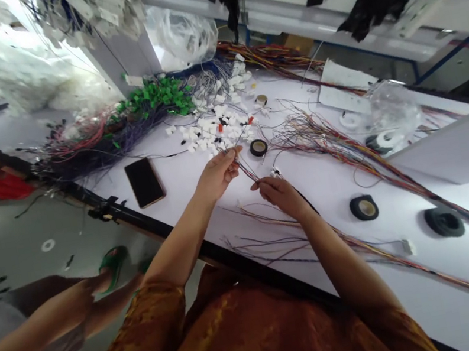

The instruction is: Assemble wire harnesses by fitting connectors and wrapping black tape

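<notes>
Both hands grip one thin bundle of wires point(246, 171) above the white table. My left hand point(218, 175) pinches it at the upper end, fingers closed. Lower down and to the right, my right hand point(280, 193) is closed around the same bundle. A small black-and-white connector point(276, 172) shows just above the right hand. Beyond the hands lie a roll of black tape point(258, 147) and a pile of white connectors point(209, 134) with a few red ones among them. More loose wires point(268, 242) lie below the right forearm.
A phone point(144, 182) lies to the left near the table's black edge. Green connectors point(165, 96) are heaped behind. A long wire harness point(348, 153) crosses the right side, with tape rolls point(363, 208) beside it. At the lower left are a co-worker's arms point(55, 313).
</notes>
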`<control>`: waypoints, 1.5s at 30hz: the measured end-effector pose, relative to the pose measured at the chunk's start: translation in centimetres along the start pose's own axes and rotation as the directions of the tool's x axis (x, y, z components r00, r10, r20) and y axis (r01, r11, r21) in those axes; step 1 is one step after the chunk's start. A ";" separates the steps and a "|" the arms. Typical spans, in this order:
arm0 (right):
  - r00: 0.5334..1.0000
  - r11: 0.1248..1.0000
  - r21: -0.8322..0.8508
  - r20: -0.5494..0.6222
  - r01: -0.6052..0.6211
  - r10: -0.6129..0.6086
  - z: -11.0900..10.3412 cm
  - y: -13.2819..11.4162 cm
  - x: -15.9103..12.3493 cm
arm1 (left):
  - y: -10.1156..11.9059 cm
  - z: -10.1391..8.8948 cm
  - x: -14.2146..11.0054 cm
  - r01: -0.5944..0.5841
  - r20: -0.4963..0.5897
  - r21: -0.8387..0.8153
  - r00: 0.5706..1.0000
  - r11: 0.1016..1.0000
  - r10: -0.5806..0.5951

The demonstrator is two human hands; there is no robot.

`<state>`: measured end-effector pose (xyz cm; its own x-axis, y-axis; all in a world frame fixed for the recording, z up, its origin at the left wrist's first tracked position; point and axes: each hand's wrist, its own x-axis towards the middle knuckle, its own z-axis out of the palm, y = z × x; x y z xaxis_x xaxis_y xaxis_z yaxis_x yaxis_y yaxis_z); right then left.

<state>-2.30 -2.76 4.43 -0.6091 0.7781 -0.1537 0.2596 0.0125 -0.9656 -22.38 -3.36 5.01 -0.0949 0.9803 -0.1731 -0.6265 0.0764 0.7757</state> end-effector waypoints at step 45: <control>0.772 0.824 -0.405 -0.340 0.395 -0.537 3.0 -2.3 2.7 | 1.2 -0.8 -0.1 -0.299 0.021 0.417 0.947 0.859 0.319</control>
<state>-6.77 -2.58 5.64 -0.3546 0.8075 0.4714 0.2774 0.5723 -0.7717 -23.75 -3.55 5.45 -0.2737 0.9570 0.0965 -0.1874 -0.1514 0.9705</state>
